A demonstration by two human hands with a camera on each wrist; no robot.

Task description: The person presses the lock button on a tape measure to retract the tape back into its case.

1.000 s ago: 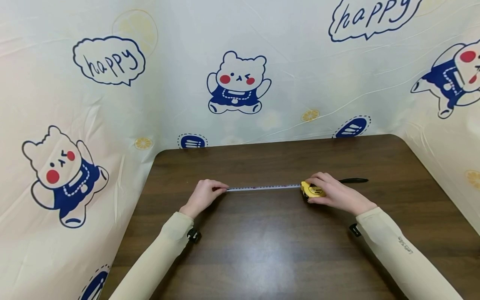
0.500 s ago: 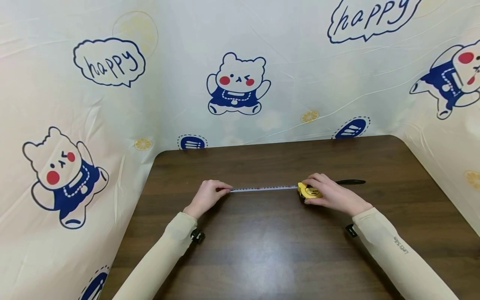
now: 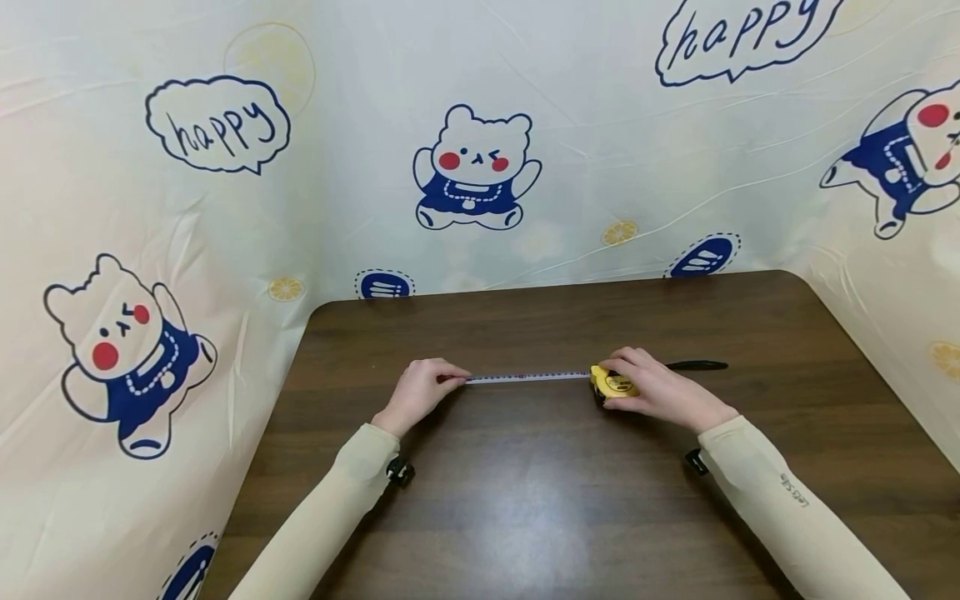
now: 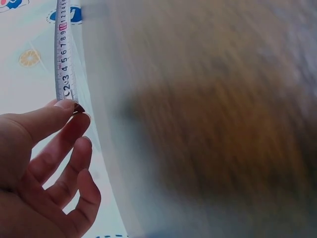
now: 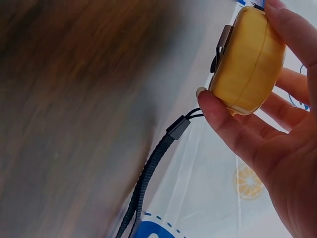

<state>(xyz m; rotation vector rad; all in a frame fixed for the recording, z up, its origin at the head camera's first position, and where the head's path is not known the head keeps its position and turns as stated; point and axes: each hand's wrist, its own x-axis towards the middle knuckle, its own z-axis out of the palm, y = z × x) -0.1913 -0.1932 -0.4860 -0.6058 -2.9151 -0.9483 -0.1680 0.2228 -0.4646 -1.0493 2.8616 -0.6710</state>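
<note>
A yellow and black tape measure is in the right hand, gripped between thumb and fingers. Its white blade stretches left across to the left hand. There the thumb and forefinger pinch the blade's end, as the left wrist view shows, with the low numbers of the blade just beyond the thumb. The other left fingers are loosely bent. In the right wrist view the yellow case is held along its sides, and a black wrist strap hangs from it.
Both hands are over a dark brown wooden table. A printed cloth with cartoon bears hangs behind the table and on both sides. Small black devices are worn at the wrists.
The two hands have drawn closer together, left hand moving right and right hand moving left. The stretch of blade between them is shorter. Both holds are the same.
</note>
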